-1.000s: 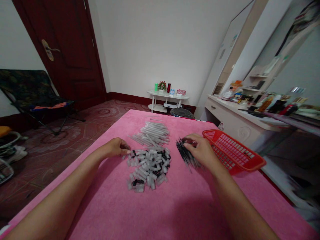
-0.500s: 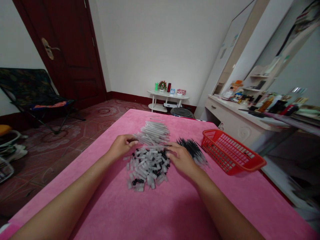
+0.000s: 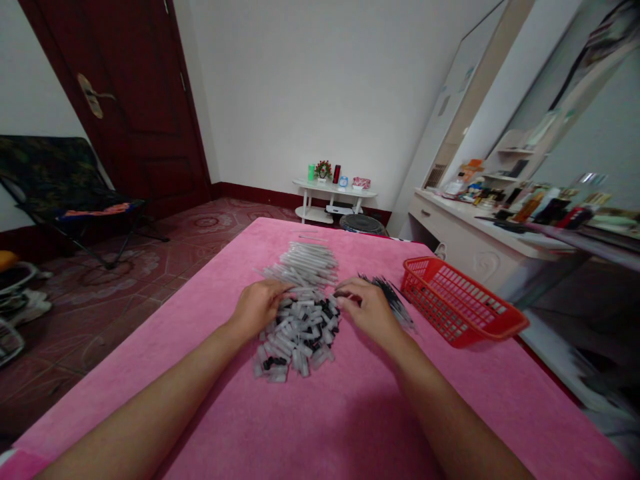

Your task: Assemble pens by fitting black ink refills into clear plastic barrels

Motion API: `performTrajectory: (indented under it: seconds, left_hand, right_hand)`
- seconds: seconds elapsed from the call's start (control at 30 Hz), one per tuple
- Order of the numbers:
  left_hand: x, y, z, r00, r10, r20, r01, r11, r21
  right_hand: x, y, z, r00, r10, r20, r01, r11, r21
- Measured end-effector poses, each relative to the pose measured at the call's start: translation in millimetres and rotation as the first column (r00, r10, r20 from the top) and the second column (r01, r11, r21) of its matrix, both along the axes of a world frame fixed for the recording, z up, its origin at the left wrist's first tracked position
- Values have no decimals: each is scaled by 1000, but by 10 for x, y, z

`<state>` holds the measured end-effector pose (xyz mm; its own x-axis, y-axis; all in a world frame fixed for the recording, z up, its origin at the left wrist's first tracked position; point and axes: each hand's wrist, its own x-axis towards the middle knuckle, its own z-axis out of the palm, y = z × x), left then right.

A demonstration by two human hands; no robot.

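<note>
A heap of short clear caps with black ends lies in the middle of the pink table. Behind it is a pile of long clear tubes, and to its right a bundle of thin black refills. My left hand rests on the heap's left side, fingers curled down into the caps. My right hand sits at the heap's right edge, fingertips pinched toward the far end of the caps. What either hand grips is hidden by its fingers.
A red plastic basket stands at the table's right edge. Beyond are a white dresser with bottles, a small white side table, a dark red door and a folding chair at the left.
My right hand left the black refills and moved left to the caps. My left hand slid right onto the heap. Both hands now meet at the pile's far edge.
</note>
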<state>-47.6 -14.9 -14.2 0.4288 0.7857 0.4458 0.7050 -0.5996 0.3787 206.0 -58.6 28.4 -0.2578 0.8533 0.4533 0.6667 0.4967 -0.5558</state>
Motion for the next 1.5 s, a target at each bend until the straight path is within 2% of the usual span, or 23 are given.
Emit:
performTrajectory:
  seconds: [0.1, 0.2, 0.3, 0.37, 0.47, 0.6, 0.8, 0.93, 1.2, 1.27, 1.33, 1.4, 1.5]
  left_hand:
    - [-55, 27, -85, 997, 64, -46, -63, 998, 19]
    - [-59, 24, -116, 994, 88, -71, -86, 996, 31]
    - [-32, 18, -124, 995, 76, -61, -73, 996, 52]
    - [-15, 25, -133, 998, 50, -41, -47, 997, 57]
    - [-3, 46, -151, 1000, 11, -14, -10, 998, 59]
    - [-3, 57, -165, 1000, -22, 12, 21, 998, 59]
    - [-6, 62, -187, 999, -31, 33, 29, 998, 60]
    - [-3, 76, -212, 999, -29, 32, 26, 997, 69]
    - [-23, 68, -213, 999, -9, 38, 6, 997, 73]
    - [-22, 61, -199, 999, 5, 41, -8, 998, 68]
    - [-17, 56, -185, 998, 17, 57, -20, 998, 52]
    - [-13, 55, -175, 995, 35, 88, -38, 999, 29]
    - [-17, 61, -171, 989, 61, 134, -61, 998, 0]
  right_hand:
    - [236, 86, -16, 935, -285, 211, 291, 957, 3]
    - [366, 105, -43, 789, -415, 454, 490, 870, -58]
    - [346, 72, -69, 669, -387, 634, 593, 792, -143]
    - [280, 42, -71, 616, -366, 697, 622, 769, -146]
    - [168, 0, -46, 568, -344, 748, 629, 767, -125]
    - [82, -33, -13, 550, -312, 774, 613, 781, -121]
    - [108, -5, -17, 546, -342, 765, 647, 752, -125]
    - [119, 3, -34, 539, -327, 776, 636, 762, -121]
    - [176, -7, -33, 556, -400, 728, 650, 756, -81]
    - [203, -23, 21, 602, -413, 683, 608, 792, -57]
    - [214, -46, 93, 694, -370, 617, 513, 856, -65]
    - [204, -71, 167, 805, -262, 533, 374, 921, -112]
    - [176, -99, 245, 903, -123, 412, 211, 962, -176]
